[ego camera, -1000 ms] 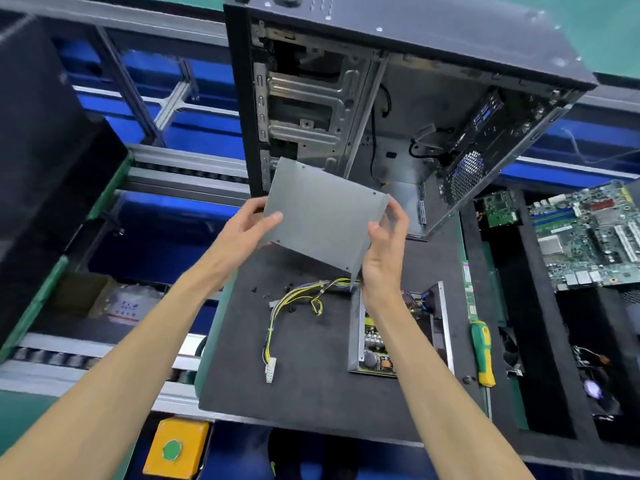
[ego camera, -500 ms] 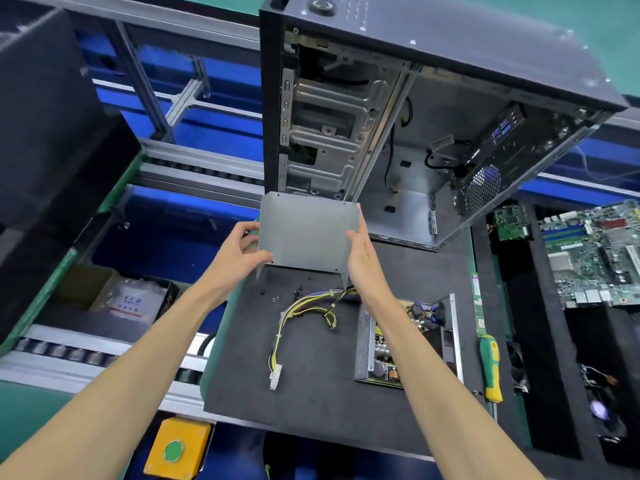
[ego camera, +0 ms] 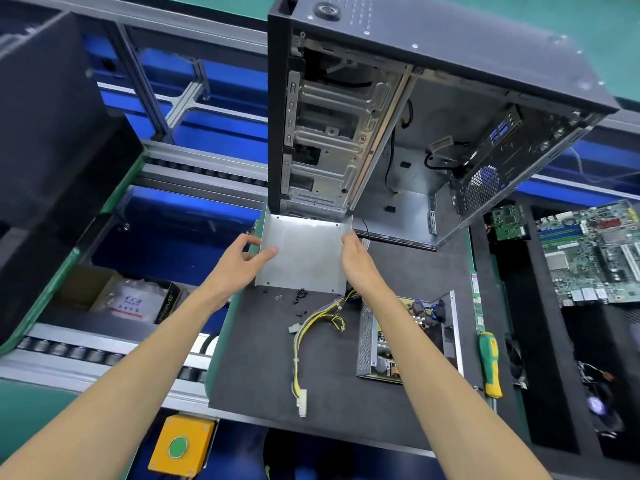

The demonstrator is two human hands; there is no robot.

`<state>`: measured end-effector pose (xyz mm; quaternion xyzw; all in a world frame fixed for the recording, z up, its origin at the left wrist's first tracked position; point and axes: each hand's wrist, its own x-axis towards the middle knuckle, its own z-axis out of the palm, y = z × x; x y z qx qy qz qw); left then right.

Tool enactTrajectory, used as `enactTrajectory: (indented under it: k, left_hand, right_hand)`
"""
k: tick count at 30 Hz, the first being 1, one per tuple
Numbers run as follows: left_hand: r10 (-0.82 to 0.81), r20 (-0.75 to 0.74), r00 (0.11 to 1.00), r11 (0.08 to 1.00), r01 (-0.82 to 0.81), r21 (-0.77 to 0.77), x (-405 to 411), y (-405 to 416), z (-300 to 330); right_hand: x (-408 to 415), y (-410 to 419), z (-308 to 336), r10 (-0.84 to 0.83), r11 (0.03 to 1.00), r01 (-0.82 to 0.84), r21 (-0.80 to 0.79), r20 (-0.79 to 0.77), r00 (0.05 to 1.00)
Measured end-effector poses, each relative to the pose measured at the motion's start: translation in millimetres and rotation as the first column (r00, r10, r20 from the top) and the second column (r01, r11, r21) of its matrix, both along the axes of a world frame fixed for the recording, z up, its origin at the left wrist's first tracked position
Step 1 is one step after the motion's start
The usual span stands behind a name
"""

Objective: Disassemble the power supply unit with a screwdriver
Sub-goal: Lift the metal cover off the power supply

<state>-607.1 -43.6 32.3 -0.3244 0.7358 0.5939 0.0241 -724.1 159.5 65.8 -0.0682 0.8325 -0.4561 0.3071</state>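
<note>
With my left hand (ego camera: pixel 242 259) and right hand (ego camera: pixel 356 258) gripping the bare grey sheet-metal cover (ego camera: pixel 303 252) by its side flanges just before the open black computer case (ego camera: pixel 398 116), I should set it flat on the dark desk (ego camera: pixel 263 358), off the loose black screws (ego camera: pixel 299 296).

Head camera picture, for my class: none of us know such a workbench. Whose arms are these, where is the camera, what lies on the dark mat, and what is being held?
The camera sits on a person's head and looks down, so the two bare arms are the wearer's own. The left hand and right hand grip the sides of a grey metal cover, the lid of a power supply. Its opened base, electronics showing, lies on the dark mat, beside a yellow and black cable bundle and loose black screws. A green and yellow screwdriver lies to the right. Behind stands an emptied computer case.
</note>
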Motion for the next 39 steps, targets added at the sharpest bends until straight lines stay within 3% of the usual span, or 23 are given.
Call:
enactTrajectory:
  k: [7, 11, 19, 24, 26, 28, 30, 31, 34, 36, 39]
  left_hand:
    - [0.074, 0.007, 0.997, 0.994, -0.073, -0.085, -7, 5, 8]
    - [0.015, 0.034, 0.999, 0.995, -0.011, -0.098, -13, 4, 8]
    - [0.048, 0.065, 0.997, 0.998, -0.045, -0.05, -21, 10, 14]
    - [0.034, 0.049, 0.998, 0.997, -0.031, -0.069, -21, 11, 17]
    - [0.063, 0.047, 0.997, 0.988, -0.056, -0.142, -22, 14, 20]
    - [0.147, 0.004, 0.989, 0.933, -0.138, -0.332, -26, 20, 28]
    - [0.175, -0.137, 0.975, 0.836, -0.221, -0.503, -29, 32, 40]
    - [0.142, -0.229, 0.963, 0.827, -0.242, -0.507, -30, 39, 46]
    - [-0.045, -0.339, 0.94, 0.917, -0.095, -0.386, -38, 71, 63]
    - [-0.235, -0.216, 0.948, 0.908, 0.135, -0.396, -46, 92, 67]
    - [-0.436, -0.02, 0.9, 0.814, 0.384, -0.436, -51, 123, 61]
  right_hand:
    - [-3, -2, 1, 0.022, 0.994, -0.025, 0.105, 0.022, 0.999]
    - [-6, -5, 1, 0.001, 0.983, -0.014, 0.184, 0.074, 0.997]
    - [-4, -8, 3, -0.054, 0.992, 0.047, 0.113, 0.057, 0.997]
    - [-6, -3, 14, -0.003, 0.994, 0.001, 0.109, 0.018, 1.0]
    - [-7, 3, 23, 0.022, 0.992, -0.018, 0.125, -0.037, 0.999]
    - [-9, 14, 33, 0.035, 0.992, -0.02, 0.123, -0.116, 0.993]
    - [-11, 30, 40, 0.016, 0.996, 0.002, 0.094, -0.194, 0.981]
    - [-13, 39, 43, -0.006, 0.997, 0.024, 0.075, -0.238, 0.971]
    - [-16, 67, 50, -0.093, 0.993, 0.113, 0.041, -0.34, 0.936]
    - [-16, 87, 49, -0.153, 0.983, 0.18, 0.036, -0.381, 0.912]
    - [-12, 120, 47, -0.223, 0.966, 0.257, 0.027, -0.42, 0.88]
